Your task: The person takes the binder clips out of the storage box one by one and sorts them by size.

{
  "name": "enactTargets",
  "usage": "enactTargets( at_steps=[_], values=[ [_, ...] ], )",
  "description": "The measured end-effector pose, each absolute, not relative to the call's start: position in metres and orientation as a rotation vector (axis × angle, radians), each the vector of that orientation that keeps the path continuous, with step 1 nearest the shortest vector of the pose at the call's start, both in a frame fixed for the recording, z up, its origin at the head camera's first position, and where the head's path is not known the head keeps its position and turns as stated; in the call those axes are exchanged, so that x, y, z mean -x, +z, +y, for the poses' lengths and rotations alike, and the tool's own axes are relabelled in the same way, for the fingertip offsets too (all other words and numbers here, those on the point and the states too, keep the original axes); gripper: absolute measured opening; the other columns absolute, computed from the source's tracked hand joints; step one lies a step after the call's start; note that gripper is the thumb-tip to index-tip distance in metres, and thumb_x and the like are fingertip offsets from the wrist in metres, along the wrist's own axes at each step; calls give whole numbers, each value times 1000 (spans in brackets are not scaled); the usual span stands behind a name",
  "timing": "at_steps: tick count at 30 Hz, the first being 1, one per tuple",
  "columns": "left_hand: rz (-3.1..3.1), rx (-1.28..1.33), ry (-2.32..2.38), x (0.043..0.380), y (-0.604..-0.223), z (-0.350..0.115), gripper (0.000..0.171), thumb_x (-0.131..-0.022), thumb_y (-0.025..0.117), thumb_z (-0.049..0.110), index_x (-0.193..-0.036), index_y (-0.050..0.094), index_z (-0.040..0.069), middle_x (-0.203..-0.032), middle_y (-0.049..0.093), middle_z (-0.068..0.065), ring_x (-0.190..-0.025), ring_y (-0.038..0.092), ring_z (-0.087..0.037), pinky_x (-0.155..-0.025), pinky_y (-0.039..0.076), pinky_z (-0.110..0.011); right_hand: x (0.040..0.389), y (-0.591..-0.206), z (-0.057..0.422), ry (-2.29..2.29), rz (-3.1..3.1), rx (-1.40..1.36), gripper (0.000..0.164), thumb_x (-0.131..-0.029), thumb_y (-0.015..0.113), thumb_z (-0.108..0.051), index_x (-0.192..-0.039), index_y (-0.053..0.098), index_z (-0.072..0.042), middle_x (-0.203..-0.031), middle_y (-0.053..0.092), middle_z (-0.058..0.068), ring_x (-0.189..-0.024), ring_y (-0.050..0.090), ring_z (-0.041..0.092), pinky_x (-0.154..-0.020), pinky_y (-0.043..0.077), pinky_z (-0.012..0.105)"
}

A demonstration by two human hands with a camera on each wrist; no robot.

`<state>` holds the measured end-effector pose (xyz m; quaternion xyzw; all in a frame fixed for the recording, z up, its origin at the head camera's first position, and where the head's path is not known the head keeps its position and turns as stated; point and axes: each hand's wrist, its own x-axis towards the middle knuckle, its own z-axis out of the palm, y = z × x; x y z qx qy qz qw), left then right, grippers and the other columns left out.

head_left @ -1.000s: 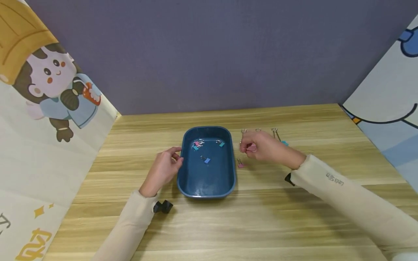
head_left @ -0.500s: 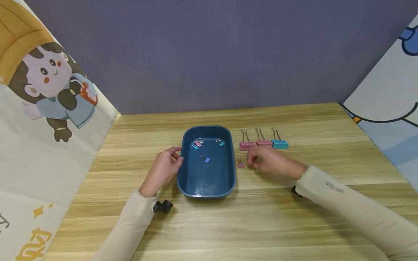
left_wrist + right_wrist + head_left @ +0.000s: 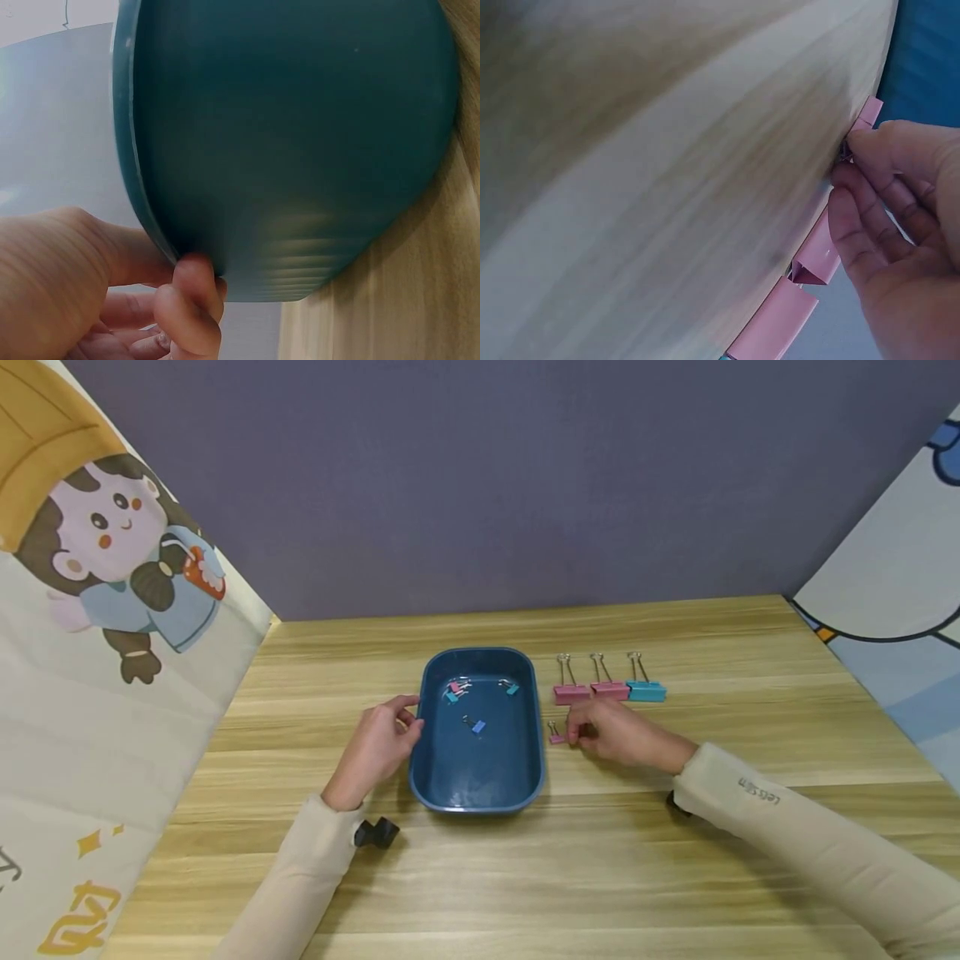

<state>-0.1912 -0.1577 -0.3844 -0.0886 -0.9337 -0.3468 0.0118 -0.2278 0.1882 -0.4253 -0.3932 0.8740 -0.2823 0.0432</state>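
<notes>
A dark blue plastic tray (image 3: pixel 477 806) rests on the table, with several small binder clips inside, among them a blue one (image 3: pixel 478 727) and a teal one (image 3: pixel 512 689). My left hand (image 3: pixel 378 742) grips the tray's left rim between thumb and fingers. Just right of the tray, a small pink binder clip (image 3: pixel 557 739) lies on the table. Right beside it, my right hand (image 3: pixel 611 732) is low over the tabletop, thumb and fingertips together. In the right wrist view, thin metal wires (image 3: pixel 845 150) like a small binder clip's handles show between those fingertips; its body is hidden.
Behind my right hand stands a row of large binder clips, two pink (image 3: pixel 572 695) and one teal (image 3: pixel 647 692), handles pointing back. A grey-purple panel (image 3: pixel 510 493) closes off the wooden table's (image 3: pixel 600 877) rear. Printed panels flank both sides.
My right hand has come down toward me from the row of large clips, uncovering them, and now sits by the small pink clip. My left hand has stayed on the tray rim.
</notes>
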Motion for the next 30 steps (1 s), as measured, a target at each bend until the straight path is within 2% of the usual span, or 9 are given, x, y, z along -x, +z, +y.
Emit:
enactTargets(
  at_steps=[4,5,11,12,15,18,24,30],
  values=[
    [-2907,271,-1082,193,-384,-156,35,-88,62,7,-121,58,-4,-81,61,-9,-63,57,-16,-51,48,-27,231,-425,189,-837,2676,1178,26,-73,68,10,-76,65,-16,-79,60,-8,-74,55,8,-65,50,26],
    [-2905,270,-1081,194,-384,-155,35,-88,62,7,-121,58,-4,-81,61,-9,-63,57,-16,-51,47,-27,232,-426,190,-834,2680,1178,26,-73,69,10,-76,65,-16,-79,60,-8,-74,56,7,-71,51,29],
    [-2904,257,-1076,197,-384,-152,35,-88,62,6,-121,58,-4,-82,61,-9,-63,57,-16,-51,47,-27,238,-421,191,-879,2692,1235,22,-74,73,6,-77,66,-14,-80,60,-6,-75,56,9,-70,51,30],
    [-2906,252,-1077,198,-385,-152,35,-88,62,6,-122,58,-4,-82,61,-9,-63,57,-16,-51,47,-27,239,-418,191,-893,2692,1239,21,-74,73,6,-78,66,-13,-81,60,-5,-77,57,11,-66,51,28],
    [-2910,232,-1073,200,-385,-151,36,-89,62,7,-122,58,-4,-83,61,-9,-64,57,-15,-52,48,-27,242,-409,190,-940,2695,1266,21,-75,71,8,-82,66,-11,-88,63,0,-80,59,13,-67,52,27],
    [-2911,220,-1074,201,-385,-149,36,-89,63,7,-123,57,-4,-83,61,-9,-64,58,-16,-52,48,-27,246,-398,188,-961,2718,1302,19,-77,69,7,-85,65,-9,-93,63,0,-83,61,12,-70,52,28],
    [-2908,209,-1076,204,-385,-146,36,-88,63,6,-122,58,-5,-83,61,-9,-63,57,-16,-52,48,-27,254,-382,182,-960,2782,1396,13,-81,71,-1,-88,65,-11,-87,60,-4,-77,57,8,-66,51,29],
    [-2900,202,-1086,203,-383,-145,35,-88,63,6,-122,58,-5,-82,61,-9,-62,57,-15,-52,48,-27,254,-369,169,-978,2785,1352,10,-85,69,-6,-94,66,-9,-88,60,-4,-78,56,8,-65,52,30]
  ],
)
